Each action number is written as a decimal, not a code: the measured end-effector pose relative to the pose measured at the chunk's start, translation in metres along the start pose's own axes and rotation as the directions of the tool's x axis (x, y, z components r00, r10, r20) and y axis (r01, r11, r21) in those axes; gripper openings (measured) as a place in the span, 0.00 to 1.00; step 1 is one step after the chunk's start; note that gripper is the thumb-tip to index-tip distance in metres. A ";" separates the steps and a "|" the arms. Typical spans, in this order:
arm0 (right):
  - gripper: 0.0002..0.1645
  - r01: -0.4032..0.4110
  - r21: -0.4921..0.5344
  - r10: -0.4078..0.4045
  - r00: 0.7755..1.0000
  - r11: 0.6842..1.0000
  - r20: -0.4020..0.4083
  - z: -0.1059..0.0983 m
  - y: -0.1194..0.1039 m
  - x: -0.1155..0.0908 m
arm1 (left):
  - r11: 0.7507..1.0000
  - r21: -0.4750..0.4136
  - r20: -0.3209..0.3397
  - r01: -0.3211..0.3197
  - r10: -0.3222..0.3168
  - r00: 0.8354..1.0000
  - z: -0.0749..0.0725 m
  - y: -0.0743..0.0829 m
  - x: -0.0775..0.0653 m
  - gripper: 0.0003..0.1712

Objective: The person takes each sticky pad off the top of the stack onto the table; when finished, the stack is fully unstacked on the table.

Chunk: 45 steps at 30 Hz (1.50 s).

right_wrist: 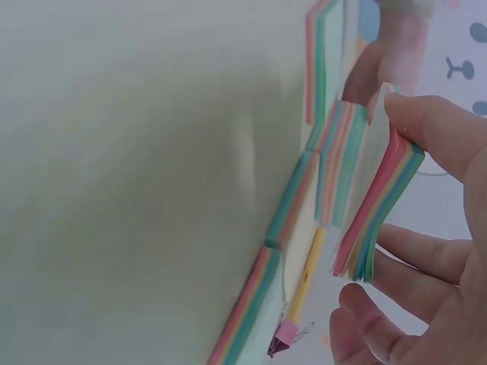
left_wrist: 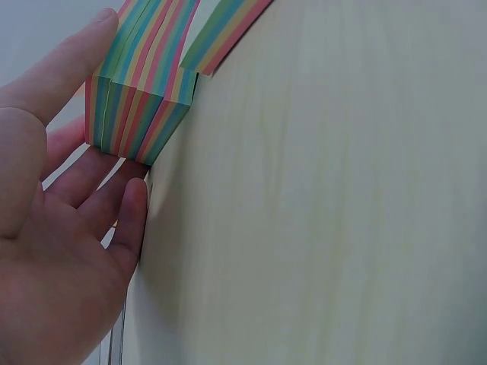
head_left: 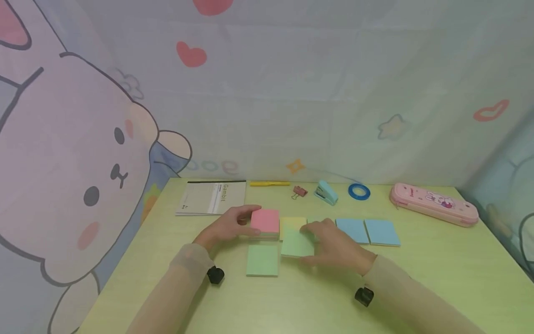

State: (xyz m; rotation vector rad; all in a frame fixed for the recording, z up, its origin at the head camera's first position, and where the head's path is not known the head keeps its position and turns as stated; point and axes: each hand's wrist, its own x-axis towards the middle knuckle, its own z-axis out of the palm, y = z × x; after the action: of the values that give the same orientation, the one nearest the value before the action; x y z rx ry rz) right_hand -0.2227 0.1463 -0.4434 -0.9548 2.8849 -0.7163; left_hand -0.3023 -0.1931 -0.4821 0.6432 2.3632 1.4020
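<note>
My left hand (head_left: 229, 226) holds the side of a stack of sticky note pads (head_left: 265, 221) with a pink top; its thumb lies along the near side and its fingers reach around the far side. Striped layers of the stack (left_wrist: 137, 99) show in the left wrist view. My right hand (head_left: 338, 243) pinches a green-topped sticky note pad (head_left: 297, 243) between thumb and fingers, raised and overlapping a yellow pad (head_left: 289, 222) in the head view. The held pad (right_wrist: 380, 205) shows pink, yellow and blue-green edges. Another green pad (head_left: 262, 260) lies in front of the stack.
Two blue pads (head_left: 352, 230) (head_left: 382, 232) continue the row rightward, with a green pad partly hidden behind my right hand. Along the back lie a notebook (head_left: 212, 197), yellow pen (head_left: 270, 183), binder clip (head_left: 299, 191), stapler (head_left: 326, 192), blue tape roll (head_left: 350, 191) and pink pencil case (head_left: 434, 204).
</note>
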 end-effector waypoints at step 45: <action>0.33 0.122 -0.094 -0.115 0.991 0.988 0.075 0.026 -0.009 -0.016 | 1.000 -0.013 -0.005 0.022 -0.022 1.000 0.001 0.006 -0.002 0.48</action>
State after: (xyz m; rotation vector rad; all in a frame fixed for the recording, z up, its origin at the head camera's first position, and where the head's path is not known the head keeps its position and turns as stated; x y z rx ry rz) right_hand -0.2008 0.1379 -0.4646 -1.1465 2.8460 -0.5386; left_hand -0.2988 -0.1910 -0.4775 0.6096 2.3553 1.4106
